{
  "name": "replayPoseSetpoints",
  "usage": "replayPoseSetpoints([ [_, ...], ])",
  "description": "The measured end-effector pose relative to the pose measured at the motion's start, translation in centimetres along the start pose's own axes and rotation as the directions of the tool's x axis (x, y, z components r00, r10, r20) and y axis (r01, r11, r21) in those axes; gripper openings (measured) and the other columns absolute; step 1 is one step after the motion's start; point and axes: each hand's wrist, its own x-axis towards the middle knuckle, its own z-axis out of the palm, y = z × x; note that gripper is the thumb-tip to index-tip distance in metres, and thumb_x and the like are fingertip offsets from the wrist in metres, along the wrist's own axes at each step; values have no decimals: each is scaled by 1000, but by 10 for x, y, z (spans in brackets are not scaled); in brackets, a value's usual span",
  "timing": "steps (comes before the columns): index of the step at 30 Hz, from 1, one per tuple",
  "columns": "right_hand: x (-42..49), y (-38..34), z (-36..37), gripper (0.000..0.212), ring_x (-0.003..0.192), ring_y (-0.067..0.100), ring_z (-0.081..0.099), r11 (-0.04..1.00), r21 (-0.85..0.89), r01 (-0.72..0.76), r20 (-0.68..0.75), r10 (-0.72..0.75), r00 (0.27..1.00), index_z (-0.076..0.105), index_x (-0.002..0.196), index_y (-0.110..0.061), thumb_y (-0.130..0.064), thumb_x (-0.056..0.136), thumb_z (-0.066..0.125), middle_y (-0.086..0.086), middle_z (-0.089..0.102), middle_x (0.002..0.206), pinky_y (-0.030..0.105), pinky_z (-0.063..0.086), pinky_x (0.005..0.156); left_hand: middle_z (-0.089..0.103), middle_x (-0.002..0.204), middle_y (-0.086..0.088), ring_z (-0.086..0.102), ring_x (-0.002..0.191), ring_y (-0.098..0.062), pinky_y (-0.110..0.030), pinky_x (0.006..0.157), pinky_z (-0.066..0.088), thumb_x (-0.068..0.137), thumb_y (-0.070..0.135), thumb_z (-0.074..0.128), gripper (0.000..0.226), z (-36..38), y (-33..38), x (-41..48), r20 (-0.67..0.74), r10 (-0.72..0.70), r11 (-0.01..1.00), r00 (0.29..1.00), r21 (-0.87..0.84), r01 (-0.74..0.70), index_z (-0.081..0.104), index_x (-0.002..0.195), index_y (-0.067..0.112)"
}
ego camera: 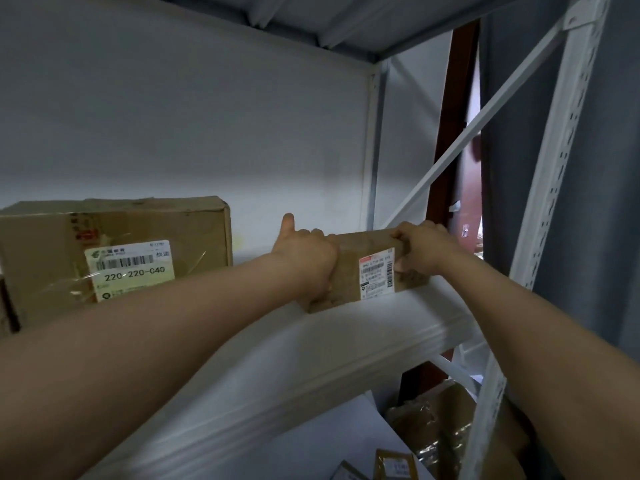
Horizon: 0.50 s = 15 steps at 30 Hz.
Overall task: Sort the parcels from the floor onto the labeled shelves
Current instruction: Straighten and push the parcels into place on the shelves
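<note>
A: Status of the small brown cardboard parcel (367,271)?
B: Taped; white printed label on its near face. Bottom edge at the front lip of the white metal shelf (311,358), right end, slightly skewed. The left hand (304,261) grips its left end and the right hand (422,251) its upper right corner.
A: Neighbours?
B: A large brown cardboard box (114,258) at the left of the same shelf, well apart. Clear tape, front label reads 220-220-040.
A: Below?
B: A tape-wrapped brown bundle (433,420) on the tier beneath, partly hidden.

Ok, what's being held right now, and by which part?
The small parcel, at the shelf edge: left grip holds its left end, right grip its top right end.
</note>
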Motion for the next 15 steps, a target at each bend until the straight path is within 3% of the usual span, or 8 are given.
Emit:
replayPoseSetpoints([
  [6,-10,-42,2,67,118,32,53,988,92,126,13,-128,992,48,140,-27,-33,81,80,11,50,130,40,46,97,45,71,3,58,96,-26,-58,113,8,89,44,59,48,-16,-31,-30,94,-4,970,996,243,-19,48,124,13],
  [9,-14,-58,6,67,115,32,55,979,99,175,2,-176,984,48,140,-24,-31,82,79,12,53,129,37,45,90,49,75,5,57,103,-24,-56,112,10,85,51,64,50,-23,-39,-41,152,-11,961,988,276,-31,54,121,18],
  [15,-20,-75,9,66,112,29,57,978,62,197,-11,-197,980,48,140,-24,-32,82,78,8,57,126,38,48,90,52,91,2,48,123,-25,-57,114,9,85,57,64,56,-23,-52,-57,158,-19,955,987,297,-29,54,126,21],
])
